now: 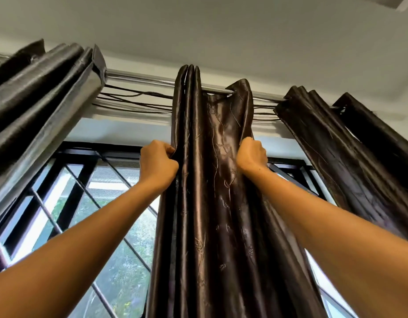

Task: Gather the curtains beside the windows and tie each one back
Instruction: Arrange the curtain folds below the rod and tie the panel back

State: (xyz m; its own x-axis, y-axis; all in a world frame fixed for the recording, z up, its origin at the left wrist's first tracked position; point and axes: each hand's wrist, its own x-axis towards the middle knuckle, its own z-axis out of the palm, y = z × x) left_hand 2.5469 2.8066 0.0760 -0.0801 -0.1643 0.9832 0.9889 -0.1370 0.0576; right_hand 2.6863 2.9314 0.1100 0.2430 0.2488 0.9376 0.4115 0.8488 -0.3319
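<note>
I judge this the gathering step; my left hand (158, 162) and right hand (252, 156) each clench an edge of the middle brown satin curtain (212, 180), which hangs between them from the chrome rod (141, 77) above; next, draw both fists together, then find a tie-back.
</note>
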